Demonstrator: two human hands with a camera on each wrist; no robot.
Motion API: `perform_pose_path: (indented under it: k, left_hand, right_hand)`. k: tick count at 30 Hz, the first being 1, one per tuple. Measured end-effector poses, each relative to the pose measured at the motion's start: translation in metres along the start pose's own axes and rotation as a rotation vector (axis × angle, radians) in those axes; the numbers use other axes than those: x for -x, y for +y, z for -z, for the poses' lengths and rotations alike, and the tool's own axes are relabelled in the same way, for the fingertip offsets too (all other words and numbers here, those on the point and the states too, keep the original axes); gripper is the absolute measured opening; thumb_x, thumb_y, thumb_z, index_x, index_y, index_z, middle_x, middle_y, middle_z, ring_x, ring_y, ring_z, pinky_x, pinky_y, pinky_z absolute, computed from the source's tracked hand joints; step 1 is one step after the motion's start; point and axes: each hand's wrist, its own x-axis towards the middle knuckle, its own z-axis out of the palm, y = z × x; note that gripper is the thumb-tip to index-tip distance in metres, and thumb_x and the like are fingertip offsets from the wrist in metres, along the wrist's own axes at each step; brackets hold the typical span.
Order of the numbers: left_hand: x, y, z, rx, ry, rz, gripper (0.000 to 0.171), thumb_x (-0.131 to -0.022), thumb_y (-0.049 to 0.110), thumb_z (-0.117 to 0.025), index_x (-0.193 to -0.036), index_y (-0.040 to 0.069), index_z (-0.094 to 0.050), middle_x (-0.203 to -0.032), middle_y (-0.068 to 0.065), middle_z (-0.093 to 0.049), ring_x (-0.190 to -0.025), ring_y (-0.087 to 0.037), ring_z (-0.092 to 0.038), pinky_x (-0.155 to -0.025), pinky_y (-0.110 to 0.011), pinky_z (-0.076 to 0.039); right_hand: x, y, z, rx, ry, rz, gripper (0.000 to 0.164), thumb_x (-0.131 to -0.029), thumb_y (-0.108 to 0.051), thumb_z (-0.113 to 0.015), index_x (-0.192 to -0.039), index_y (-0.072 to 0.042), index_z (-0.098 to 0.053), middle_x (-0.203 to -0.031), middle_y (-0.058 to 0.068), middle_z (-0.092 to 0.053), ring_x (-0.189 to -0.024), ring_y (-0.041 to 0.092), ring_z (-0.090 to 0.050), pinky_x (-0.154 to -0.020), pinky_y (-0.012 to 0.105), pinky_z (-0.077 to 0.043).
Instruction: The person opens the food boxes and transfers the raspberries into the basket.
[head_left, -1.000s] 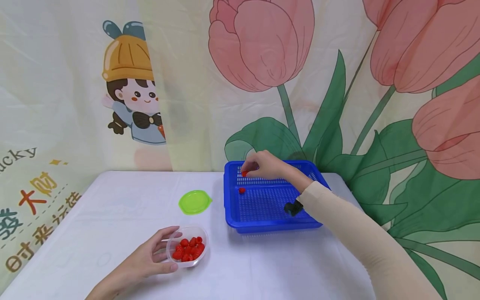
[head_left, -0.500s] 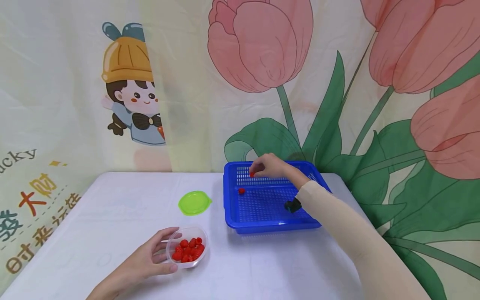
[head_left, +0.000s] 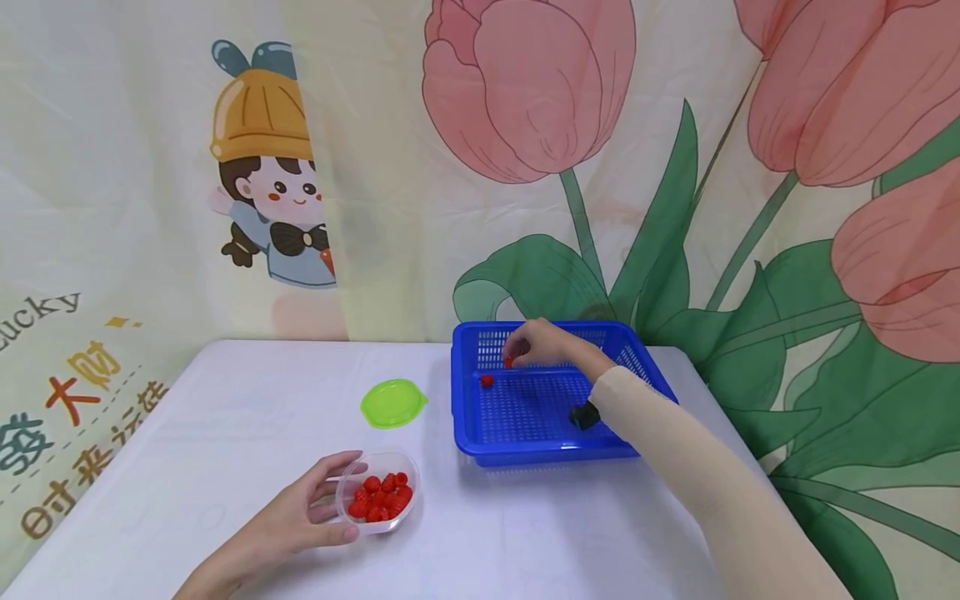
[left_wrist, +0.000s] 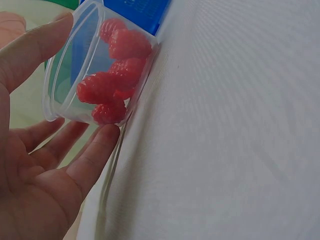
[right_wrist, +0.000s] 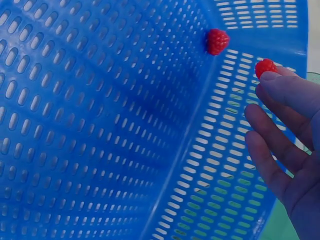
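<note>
Between thumb and fingertips my right hand (head_left: 543, 343) pinches a raspberry (right_wrist: 265, 67), above the far side of the blue basket (head_left: 555, 458). Another raspberry (head_left: 487, 381) lies on the basket's floor near its far left corner; the right wrist view shows it beside the slotted wall. My left hand (head_left: 292, 512) holds a clear plastic tub (left_wrist: 65, 107) on the table, thumb on one side and fingers on the other. Several raspberries (head_left: 382, 500) lie in the bottom of that tub.
A green lid (head_left: 393, 403) lies flat on the white tablecloth (head_left: 247, 417), left of the basket and behind the tub. A printed curtain (head_left: 390, 208) hangs right behind the table. The dark wrist camera (head_left: 583, 416) on the right arm is over the basket.
With the raspberry still pinched, my right hand has moved slightly right and down, lower into the basket. The left hand and the tub have stayed in place.
</note>
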Motion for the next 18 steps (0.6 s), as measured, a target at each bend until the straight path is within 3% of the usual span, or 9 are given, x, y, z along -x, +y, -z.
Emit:
perform_pose_path:
  k: [18]
  left_hand:
    - [-0.001,0.003,-0.001,-0.019,0.014,0.012,0.088,-0.09,0.016,-0.085,-0.162,0.023,-0.034,-0.162,-0.013,-0.045,-0.142,-0.019,-0.055,-0.104,-0.015,-0.048]
  right_hand:
    - [-0.006,0.016,-0.023,0.025,-0.027,-0.03,0.014,-0.097,-0.007,-0.077,-0.111,-0.011,-0.08,-0.106,0.0,-0.078,-0.1,0.014,-0.072,-0.093,0.03,-0.059]
